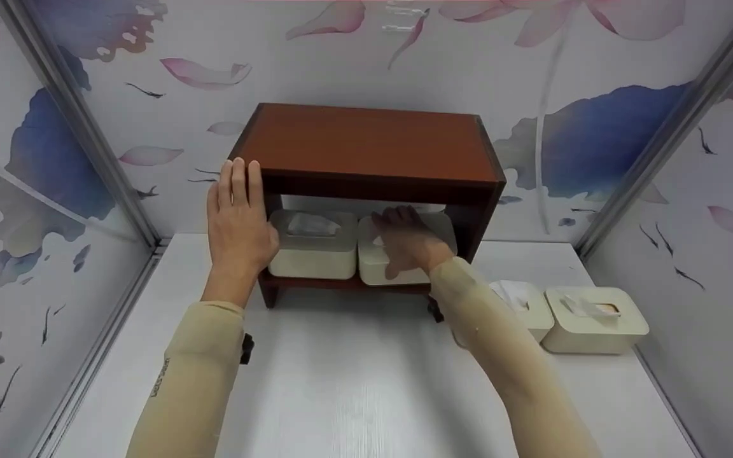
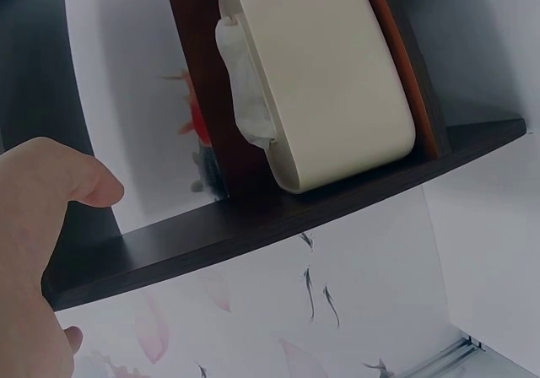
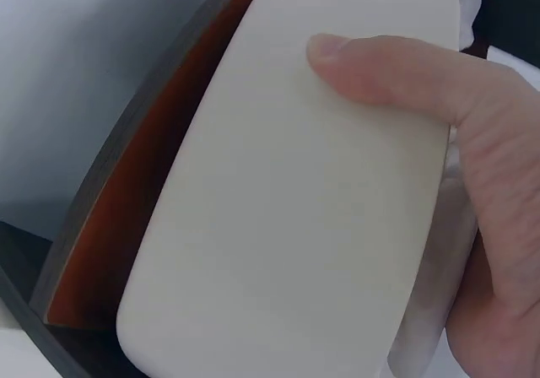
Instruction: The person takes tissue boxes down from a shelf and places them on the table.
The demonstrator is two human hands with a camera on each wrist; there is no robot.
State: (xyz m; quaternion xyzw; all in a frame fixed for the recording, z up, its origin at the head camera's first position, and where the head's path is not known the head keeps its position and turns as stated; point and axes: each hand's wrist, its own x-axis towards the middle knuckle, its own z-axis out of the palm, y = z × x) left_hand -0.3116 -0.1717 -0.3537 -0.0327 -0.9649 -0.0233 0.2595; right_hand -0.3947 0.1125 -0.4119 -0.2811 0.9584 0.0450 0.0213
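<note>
Four cream tissue boxes are showing, two sitting side by side in one reddish-brown wooden shelf unit and two standing on the table to its right. The right hand is grasping the right-hand tissue box on the shelf, its thumb pressing the front face while its fingers are reaching over the top. The left-hand tissue box is resting just beside it, a white tissue poking from its slot. The left hand is gripping nothing; its straight fingers are resting at the unit's upper left corner. On the table, the nearer-in tissue box is partly hiding behind the right sleeve, and the outer tissue box is standing just beside it. The white tabletop is reflecting light, and three printed wall panels, joined by two metal posts, are enclosing it with petals, blue leaves and fish.
</note>
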